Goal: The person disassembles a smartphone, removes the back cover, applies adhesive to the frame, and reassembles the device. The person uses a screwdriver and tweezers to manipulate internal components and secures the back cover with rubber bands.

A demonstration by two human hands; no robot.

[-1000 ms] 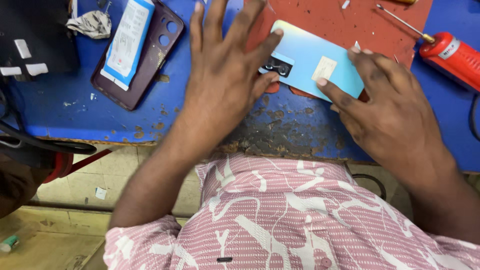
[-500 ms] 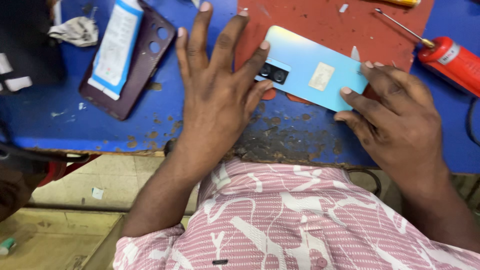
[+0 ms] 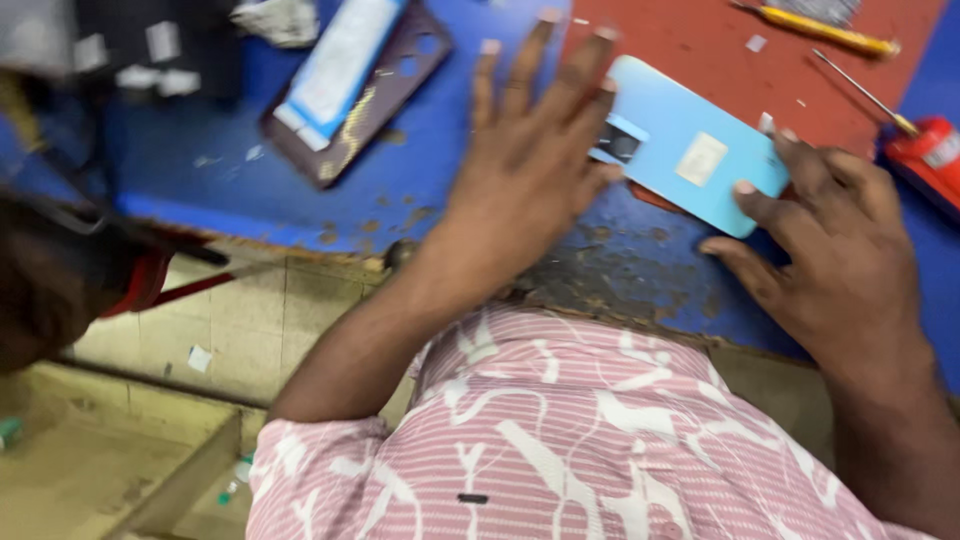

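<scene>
Hands [image 3: 530,170] [image 3: 830,250] lie flat, fingers splayed, pinning phone [image 3: 690,155].

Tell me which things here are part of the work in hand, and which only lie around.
In hand:
- pale blue flat phone, back side up
- left hand, flat on its camera end
- right hand, fingers at its other end

Lying about:
- dark maroon phone case
- yellow-handled tool
- red tool

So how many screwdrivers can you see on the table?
2. A yellow-handled screwdriver lies at the top right on the red mat, and a red-handled screwdriver sits at the right edge, beyond the right hand. More may lie outside the picture.
</scene>
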